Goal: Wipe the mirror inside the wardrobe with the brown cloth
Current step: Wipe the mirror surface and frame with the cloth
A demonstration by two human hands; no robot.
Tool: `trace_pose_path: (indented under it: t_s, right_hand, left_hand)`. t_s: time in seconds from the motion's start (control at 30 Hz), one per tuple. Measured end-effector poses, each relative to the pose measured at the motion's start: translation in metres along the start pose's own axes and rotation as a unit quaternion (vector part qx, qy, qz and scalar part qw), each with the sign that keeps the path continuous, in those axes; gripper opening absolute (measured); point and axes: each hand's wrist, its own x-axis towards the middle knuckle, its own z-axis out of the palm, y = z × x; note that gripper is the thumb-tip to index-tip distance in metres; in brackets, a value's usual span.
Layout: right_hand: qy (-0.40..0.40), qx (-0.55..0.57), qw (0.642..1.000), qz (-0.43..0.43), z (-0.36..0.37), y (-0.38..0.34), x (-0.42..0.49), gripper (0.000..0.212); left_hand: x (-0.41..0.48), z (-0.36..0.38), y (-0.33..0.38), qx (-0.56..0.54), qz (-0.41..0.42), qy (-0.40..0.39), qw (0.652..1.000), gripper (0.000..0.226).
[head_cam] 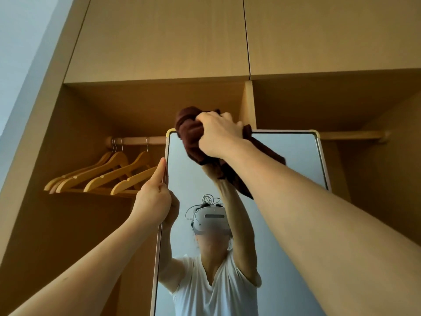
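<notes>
Mirror (pixel 289 160) top under brown cloth (pixel 193 137), right hand (pixel 218 135) gripping

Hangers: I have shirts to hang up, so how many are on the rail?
5 hangers, all on the rail left of the mirror: three bunched far left, one in the middle, one nearest the mirror, partly behind the left hand. Others may be hidden.

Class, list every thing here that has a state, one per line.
Brown cloth: bunched, pressed at mirror's top edge.
Right hand: grips the cloth.
Left hand: holds mirror's left frame.
Mirror: upright.
Hangers: empty, hanging on rail.
Upper doors: closed.
</notes>
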Motion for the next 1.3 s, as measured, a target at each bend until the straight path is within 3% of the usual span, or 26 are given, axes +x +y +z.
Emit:
trace_pose_path:
  t_s: [0.17,0.43,0.57,0.77,0.9,1.0,1.03,1.1,1.17,1.3]
  right_hand:
    - [0.007,0.020,1.000,-0.014,-0.009,0.024,-0.010,0.046]
    - [0.060,0.024,0.985,0.157,-0.034,0.108,-0.034,0.041]
    - [0.077,-0.004,0.974,0.211,-0.024,0.090,-0.017,0.037]
    - [0.092,-0.039,0.976,0.195,-0.011,0.062,-0.014,0.046]
    - [0.059,-0.040,0.986,0.150,-0.014,0.042,-0.019,0.046]
    - [0.029,-0.034,0.998,0.047,-0.013,0.001,-0.017,0.040]
    - [0.019,-0.011,1.000,0.011,-0.011,-0.015,-0.015,0.036]
    - [0.013,0.071,0.996,-0.048,-0.007,-0.043,-0.011,0.034]
    - [-0.002,0.164,0.982,-0.090,0.000,-0.062,-0.013,0.041]
    - [-0.172,0.296,0.931,-0.123,-0.002,-0.062,-0.014,0.054]
  left_hand:
    - [-0.004,-0.003,0.003,-0.006,0.017,-0.004,1.000,0.059]
    - [-0.005,-0.004,0.005,-0.006,0.013,0.000,1.000,0.058]
    - [-0.005,-0.004,0.006,-0.003,0.000,-0.003,1.000,0.057]
    - [-0.006,-0.005,0.008,-0.007,0.001,0.000,1.000,0.056]
    - [-0.012,-0.009,0.014,-0.007,0.008,-0.017,1.000,0.057]
    - [-0.012,-0.018,0.021,-0.089,-0.046,-0.042,0.994,0.045]
    - [-0.011,-0.025,0.024,-0.154,-0.093,-0.063,0.982,0.039]
    - [-0.009,-0.037,0.029,-0.322,-0.181,-0.110,0.923,0.062]
    - [-0.003,-0.042,0.034,-0.429,-0.182,-0.102,0.879,0.076]
    - [0.005,-0.044,0.050,-0.456,-0.185,-0.009,0.871,0.052]
